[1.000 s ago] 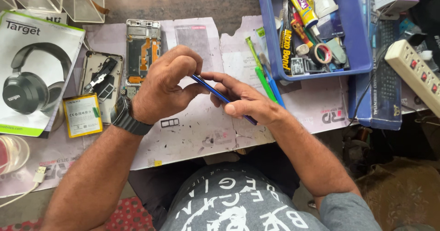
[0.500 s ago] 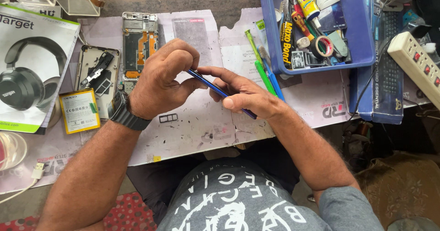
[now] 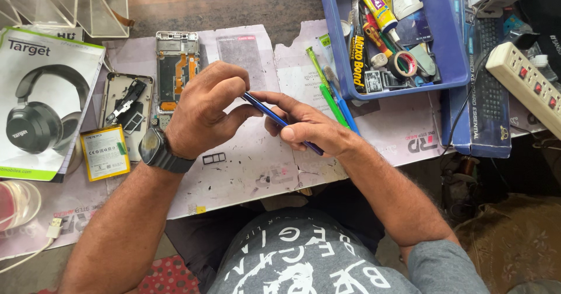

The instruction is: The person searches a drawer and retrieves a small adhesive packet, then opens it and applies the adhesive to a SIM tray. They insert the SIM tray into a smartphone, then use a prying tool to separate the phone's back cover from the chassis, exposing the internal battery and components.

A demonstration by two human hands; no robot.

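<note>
Above the paper-covered desk (image 3: 245, 171) we hold a thin blue phone part (image 3: 280, 122) edge-on between both hands. Our left hand (image 3: 204, 110), with a dark watch (image 3: 160, 152) on the wrist, is closed over its upper end; our right hand (image 3: 307, 127) grips the lower end with thumb and fingers. Left of the hands lie an opened phone frame (image 3: 177, 66), a yellow battery (image 3: 105, 152) and a headphone box (image 3: 44, 95). At the right stands a blue tray (image 3: 333, 43) full of tools.
</note>
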